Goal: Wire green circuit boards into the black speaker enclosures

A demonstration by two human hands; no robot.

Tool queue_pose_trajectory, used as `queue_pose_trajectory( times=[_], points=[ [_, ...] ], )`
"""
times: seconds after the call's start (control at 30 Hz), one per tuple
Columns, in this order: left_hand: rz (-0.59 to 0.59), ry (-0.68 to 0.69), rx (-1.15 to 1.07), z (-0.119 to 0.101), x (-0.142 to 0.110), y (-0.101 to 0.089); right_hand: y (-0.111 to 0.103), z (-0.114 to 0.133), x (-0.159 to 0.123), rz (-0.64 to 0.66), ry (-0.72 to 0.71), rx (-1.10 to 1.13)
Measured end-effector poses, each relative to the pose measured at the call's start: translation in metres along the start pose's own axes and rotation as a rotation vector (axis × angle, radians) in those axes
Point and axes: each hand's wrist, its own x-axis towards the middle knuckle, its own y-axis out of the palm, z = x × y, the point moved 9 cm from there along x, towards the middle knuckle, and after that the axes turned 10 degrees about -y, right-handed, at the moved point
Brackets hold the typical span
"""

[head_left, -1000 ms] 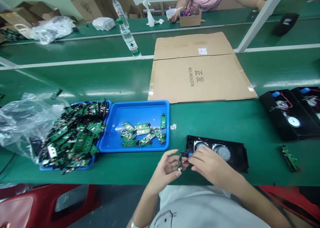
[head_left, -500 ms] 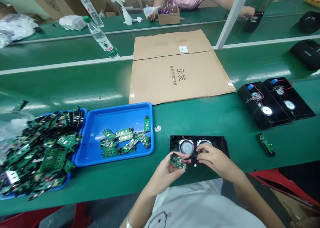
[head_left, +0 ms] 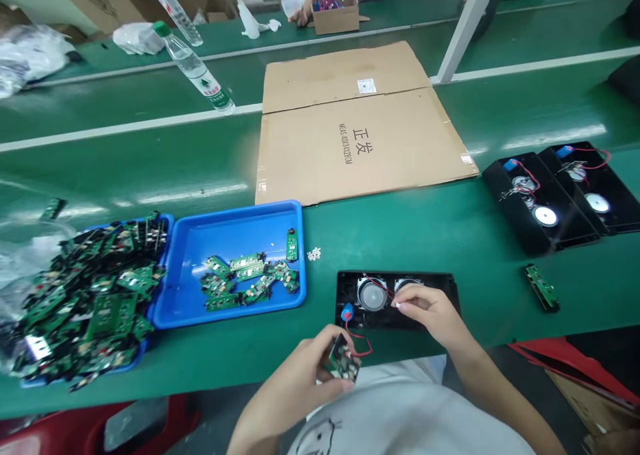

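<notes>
My left hand point(head_left: 320, 368) is closed on a small green circuit board point(head_left: 344, 358), held tilted near the table's front edge. A red wire point(head_left: 367, 348) loops from the board up to a blue cylindrical part point(head_left: 347, 312) inside the black speaker casing point(head_left: 445, 285). Two round speakers sit in that casing; the left speaker point(head_left: 372, 294) shows fully, the right one is partly behind my fingers. My right hand point(head_left: 425, 308) pinches a small white connector point(head_left: 397, 304) over the casing, with thin wires running to it from the left speaker.
A blue tray point(head_left: 185, 242) with several circuit boards lies left, beside a heaped pile of boards point(head_left: 105, 308). Two more black casings point(head_left: 555, 228) and a loose board point(head_left: 543, 287) are right. Flattened cardboard point(head_left: 320, 155) and a water bottle point(head_left: 200, 75) lie beyond. Another person's hand point(head_left: 301, 12) rests opposite.
My left hand has drawn the circuit board down and left, away from the casing, uncovering the blue part and red wire. My right hand has closed on the white connector.
</notes>
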Motion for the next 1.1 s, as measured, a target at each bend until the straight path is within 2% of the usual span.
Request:
queue_pose_trajectory(
  times=[0.07,0.1,0.17,0.23,0.33,0.43,0.53,0.87,1.0,1.1],
  points=[
    [0.109,0.02,-0.111,-0.005,0.009,0.017,0.002,0.003,0.001,0.038,-0.03,-0.019],
    [0.101,0.055,-0.181,-0.009,0.017,0.02,0.004,0.006,0.001,0.063,-0.046,-0.052],
    [-0.05,0.146,-0.253,-0.016,0.032,0.017,0.009,0.015,0.003,0.101,-0.104,-0.156],
    [-0.233,0.205,-0.208,-0.019,0.042,0.01,0.015,0.028,0.003,0.115,-0.205,-0.279],
    [-0.32,0.211,-0.121,-0.021,0.049,0.008,0.027,0.048,0.0,0.125,-0.396,-0.472],
    [-0.325,0.197,-0.099,-0.02,0.049,0.007,0.039,0.054,-0.004,0.151,-0.528,-0.66],
    [-0.328,0.199,-0.052,-0.022,0.048,0.007,0.046,0.051,-0.008,0.182,-0.6,-0.771],
    [-0.312,0.233,0.242,-0.031,0.045,0.011,0.05,0.058,-0.012,0.162,-0.692,-0.852],
    [-0.308,0.242,0.203,-0.033,0.045,0.01,0.054,0.059,-0.015,0.141,-0.752,-0.907],
    [-0.292,0.242,0.045,-0.032,0.046,0.009,0.053,0.06,-0.021,0.066,-0.816,-0.943]
  ],
)
